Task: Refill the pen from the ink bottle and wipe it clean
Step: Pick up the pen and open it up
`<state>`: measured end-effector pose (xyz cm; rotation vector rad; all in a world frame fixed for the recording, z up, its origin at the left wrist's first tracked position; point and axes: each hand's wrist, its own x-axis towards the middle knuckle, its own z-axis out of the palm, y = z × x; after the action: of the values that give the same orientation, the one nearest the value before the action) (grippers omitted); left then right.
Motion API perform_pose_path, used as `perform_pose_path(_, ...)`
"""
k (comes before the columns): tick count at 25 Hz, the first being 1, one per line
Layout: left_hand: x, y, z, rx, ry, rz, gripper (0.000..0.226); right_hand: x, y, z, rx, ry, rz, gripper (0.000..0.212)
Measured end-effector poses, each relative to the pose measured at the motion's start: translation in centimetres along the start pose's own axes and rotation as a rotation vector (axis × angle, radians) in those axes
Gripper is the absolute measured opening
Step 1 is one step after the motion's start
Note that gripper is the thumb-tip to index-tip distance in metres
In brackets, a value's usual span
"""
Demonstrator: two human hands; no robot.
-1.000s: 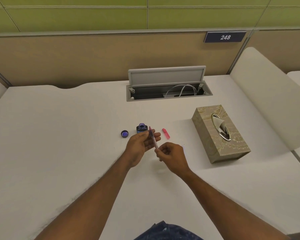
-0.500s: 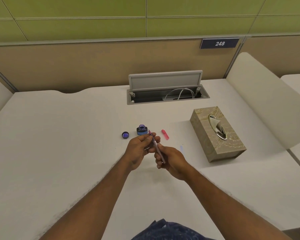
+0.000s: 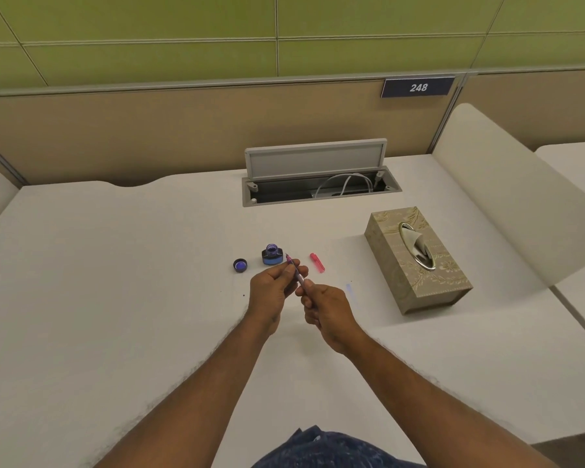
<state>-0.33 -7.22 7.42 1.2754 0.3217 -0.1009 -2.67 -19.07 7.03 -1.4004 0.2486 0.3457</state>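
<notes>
A thin pen (image 3: 296, 271) with a pinkish tip is held between both hands, tip pointing away toward the ink bottle. My left hand (image 3: 273, 293) pinches its front part; my right hand (image 3: 325, 307) grips its rear end. The open ink bottle (image 3: 272, 255) of blue ink stands on the white desk just beyond the pen tip. Its dark cap (image 3: 240, 265) lies upside down to the left of it. A pink pen cap (image 3: 317, 263) lies to the right of the bottle.
A patterned tissue box (image 3: 416, 261) with a tissue sticking up stands at the right. An open cable hatch (image 3: 318, 179) with white cables sits at the back of the desk. A faint blue smear (image 3: 349, 288) marks the desk near my right hand. Partition walls surround the desk.
The hands stay together on the pen near the bottle. My right hand's grip has shifted along the pen's rear end. The camera view has tilted slightly.
</notes>
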Motion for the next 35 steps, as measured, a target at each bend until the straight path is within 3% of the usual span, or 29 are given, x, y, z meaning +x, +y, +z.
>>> perform_pose_path(7, -0.3, 0.1, 0.7, -0.012, 0.077, 0.046, 0.015, 0.2, 0.9, 0.4, -0.246, 0.202, -0.283, 0.021)
perform_pose_path(9, -0.4, 0.1, 0.6, 0.033, 0.059, 0.055, 0.015, 0.2, 0.9, 0.2, -0.205, 0.22, -0.281, 0.016)
perform_pose_path(11, -0.4, 0.1, 0.5, 0.081, 0.047, 0.06, 0.017, 0.3, 0.6, 0.1, -0.163, 0.186, -0.238, 0.028)
perform_pose_path(17, -0.5, 0.3, -0.1, 0.147, 0.042, 0.09, 0.023, 0.1, -0.2, -0.5, -0.147, -0.073, -0.137, 0.036)
perform_pose_path(23, -0.8, 0.4, -0.1, 0.229, 0.034, 0.114, 0.025, 0.2, -0.3, -0.3, -0.139, 0.014, -0.202, 0.014)
perform_pose_path(30, -0.7, 0.6, 0.1, 0.256, 0.064, 0.115, 0.026, 0.1, -0.3, -0.1, -0.193, 0.022, -0.199, 0.033)
perform_pose_path(35, -0.8, 0.6, 0.3, 0.237, 0.06, 0.105, 0.026, 0.5, -0.5, -0.4, -0.183, 0.021, -0.223, 0.016)
